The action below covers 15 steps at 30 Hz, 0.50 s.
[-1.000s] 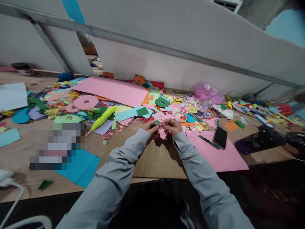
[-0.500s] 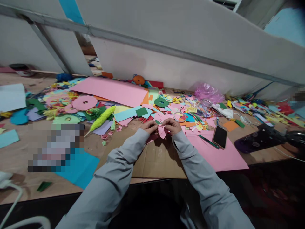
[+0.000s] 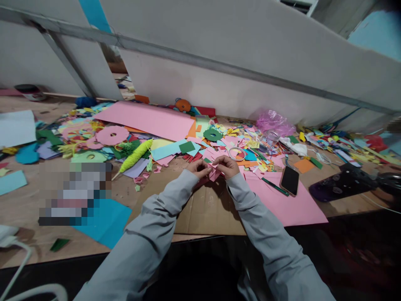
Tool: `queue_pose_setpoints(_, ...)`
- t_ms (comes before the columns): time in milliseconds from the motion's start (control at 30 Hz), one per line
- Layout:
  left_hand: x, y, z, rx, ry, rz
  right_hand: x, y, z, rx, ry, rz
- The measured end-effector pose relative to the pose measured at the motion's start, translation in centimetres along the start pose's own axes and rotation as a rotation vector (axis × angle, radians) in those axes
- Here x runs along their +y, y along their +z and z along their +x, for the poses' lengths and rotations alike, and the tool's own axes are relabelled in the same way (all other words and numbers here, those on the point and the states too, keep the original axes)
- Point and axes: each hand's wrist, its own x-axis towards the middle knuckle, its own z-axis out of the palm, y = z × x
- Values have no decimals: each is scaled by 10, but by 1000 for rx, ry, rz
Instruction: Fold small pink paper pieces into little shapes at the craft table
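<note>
A small folded piece of pink paper (image 3: 213, 173) is held between my two hands, above the brown cardboard (image 3: 208, 209). My left hand (image 3: 199, 169) pinches its left side between thumb and fingers. On the right side, my right hand (image 3: 228, 166) grips it the same way, fingers closed. The exact folds are too small to make out. Just beyond my fingers lie pink paper scraps and a ring of tape (image 3: 237, 154). A large pink sheet (image 3: 282, 205) lies right of the cardboard.
A phone (image 3: 289, 181) and a dark green pen (image 3: 275, 187) rest on the pink sheet. Further right lies a dark bottle (image 3: 341, 182). To the left are a yellow-green yarn spindle (image 3: 136, 158) and a blue sheet (image 3: 105, 223). Colourful scraps run along the wall (image 3: 219, 79).
My left fingers have shifted slightly on the pink paper, and its folds sit at a different angle. My right hand has barely moved.
</note>
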Motion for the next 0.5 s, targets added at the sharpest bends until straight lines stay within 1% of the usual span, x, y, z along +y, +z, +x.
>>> queue_pose_setpoints(100, -1, -2, 1, 27, -4, -29, 2, -1, 1, -9, -34, -23)
queue_pose_setpoints(167, -2, -3, 1, 101, -17, -94, 3, -2, 1, 21, -76, -65)
queue_pose_setpoints(267, -3, -1, 1, 224, -40, -206, 2, -2, -1, 121, -155, -206)
queue_pose_setpoints(400, -1, 3, 0, 238, -85, -295, -4, -2, -3, 222, -291, -472)
queue_pose_setpoints(500, -1, 4, 0, 249, -83, -343, -8, -2, -5, 275, -344, -563)
